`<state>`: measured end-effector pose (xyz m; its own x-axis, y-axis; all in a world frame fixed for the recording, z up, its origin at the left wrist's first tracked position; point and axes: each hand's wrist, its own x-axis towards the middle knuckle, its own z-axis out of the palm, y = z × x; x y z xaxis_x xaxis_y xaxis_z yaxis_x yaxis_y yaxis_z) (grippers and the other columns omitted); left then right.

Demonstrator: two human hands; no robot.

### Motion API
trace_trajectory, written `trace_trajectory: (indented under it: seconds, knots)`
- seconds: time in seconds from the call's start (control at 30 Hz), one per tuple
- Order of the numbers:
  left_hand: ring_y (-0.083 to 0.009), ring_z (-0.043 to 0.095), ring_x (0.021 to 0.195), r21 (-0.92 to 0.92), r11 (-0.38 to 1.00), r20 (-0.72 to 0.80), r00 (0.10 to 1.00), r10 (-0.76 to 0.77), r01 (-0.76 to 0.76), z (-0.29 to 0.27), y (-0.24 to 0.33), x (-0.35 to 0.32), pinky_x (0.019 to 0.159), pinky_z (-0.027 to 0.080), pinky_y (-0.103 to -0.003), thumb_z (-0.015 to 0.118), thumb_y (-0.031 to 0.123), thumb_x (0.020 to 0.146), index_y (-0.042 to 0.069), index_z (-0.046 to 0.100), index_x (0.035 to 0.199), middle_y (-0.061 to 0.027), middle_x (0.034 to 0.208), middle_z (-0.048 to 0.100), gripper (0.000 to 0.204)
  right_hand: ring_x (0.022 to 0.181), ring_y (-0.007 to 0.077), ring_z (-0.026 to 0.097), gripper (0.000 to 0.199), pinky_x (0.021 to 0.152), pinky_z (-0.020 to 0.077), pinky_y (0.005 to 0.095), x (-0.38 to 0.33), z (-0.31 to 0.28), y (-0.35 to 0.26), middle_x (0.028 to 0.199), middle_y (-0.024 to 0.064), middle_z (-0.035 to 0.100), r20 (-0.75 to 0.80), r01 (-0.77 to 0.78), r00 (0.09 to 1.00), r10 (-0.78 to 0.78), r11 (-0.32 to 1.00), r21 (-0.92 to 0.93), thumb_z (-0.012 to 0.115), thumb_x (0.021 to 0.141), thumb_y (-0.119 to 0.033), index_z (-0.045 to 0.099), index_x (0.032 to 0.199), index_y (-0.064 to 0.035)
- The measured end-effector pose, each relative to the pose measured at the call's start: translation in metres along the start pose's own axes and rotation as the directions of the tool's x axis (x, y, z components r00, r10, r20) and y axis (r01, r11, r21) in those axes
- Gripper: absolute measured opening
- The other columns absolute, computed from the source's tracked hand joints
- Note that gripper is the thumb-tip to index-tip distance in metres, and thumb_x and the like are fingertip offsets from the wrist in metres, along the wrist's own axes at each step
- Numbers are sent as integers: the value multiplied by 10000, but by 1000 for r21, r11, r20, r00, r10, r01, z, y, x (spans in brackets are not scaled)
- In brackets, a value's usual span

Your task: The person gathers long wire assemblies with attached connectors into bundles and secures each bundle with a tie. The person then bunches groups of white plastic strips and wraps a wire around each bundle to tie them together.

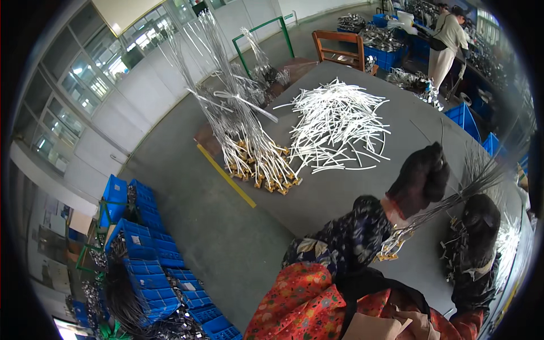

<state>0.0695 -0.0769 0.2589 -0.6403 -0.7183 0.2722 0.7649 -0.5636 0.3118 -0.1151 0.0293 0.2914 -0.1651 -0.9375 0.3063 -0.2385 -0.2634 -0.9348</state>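
My left hand (422, 178), in a dark glove, is closed in a fist above the grey table (334, 198). Thin wires (442, 129) stick out at the top of the fist. Just below and to its right lies a bundle of grey wires (439, 208), with white sleeves and brass-coloured ends (387, 256) toward me. My right hand (480, 218), also gloved, rests at the right of this bundle, beside small metal pieces (451, 249). Its fingers are hard to make out against the dark glove.
A heap of short white tubes (340, 122) covers the table's middle. Wire bundles with brass-coloured ends (249, 156) stand at its left edge. Blue crates (147, 255) are stacked on the floor at left. Behind the table are a wooden chair (340, 48) and a person (449, 42).
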Motion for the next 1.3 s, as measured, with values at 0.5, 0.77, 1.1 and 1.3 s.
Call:
trace_trajectory:
  seconds: [0.5, 0.77, 1.1, 1.3]
  knots:
    - [-302, 615, 776, 966, 7, 254, 953, 164, -258, 20, 10, -51, 705, 490, -361, 794, 194, 691, 81, 623, 967, -117, 846, 609, 344, 780, 268, 598, 113, 726, 473, 360, 2, 19, -39, 876, 117, 602, 380, 474, 864, -331, 790, -388, 614, 795, -96, 590, 882, -27]
    - [-323, 551, 1079, 825, -310, 533, 832, 150, -473, 12, 16, -62, 867, 459, -413, 759, 87, 659, 87, 635, 824, -141, 1242, 558, 206, 789, 254, 566, 163, 718, 447, 352, 30, 37, -23, 868, 108, 584, 437, 671, 702, -563, 728, -139, 631, 709, -11, 577, 861, -30]
    - [-199, 650, 915, 854, 484, 41, 951, 306, -192, 22, -2, -38, 821, 514, -293, 602, 98, 898, -6, 566, 1200, -125, 1138, 620, 321, 717, 221, 582, 416, 542, 408, 356, 39, 21, -18, 824, 38, 583, 535, 770, 340, -773, -98, -631, 613, 521, -237, 657, 909, -95]
    - [-183, 649, 920, 922, -224, 366, 899, 239, -316, 18, 14, -32, 817, 513, -287, 661, -1, 811, -25, 589, 1153, -117, 1003, 677, 350, 705, 245, 582, 368, 563, 421, 379, 36, 25, -18, 820, 39, 590, 464, 740, 499, -732, 80, -668, 678, 544, -226, 640, 880, -81]
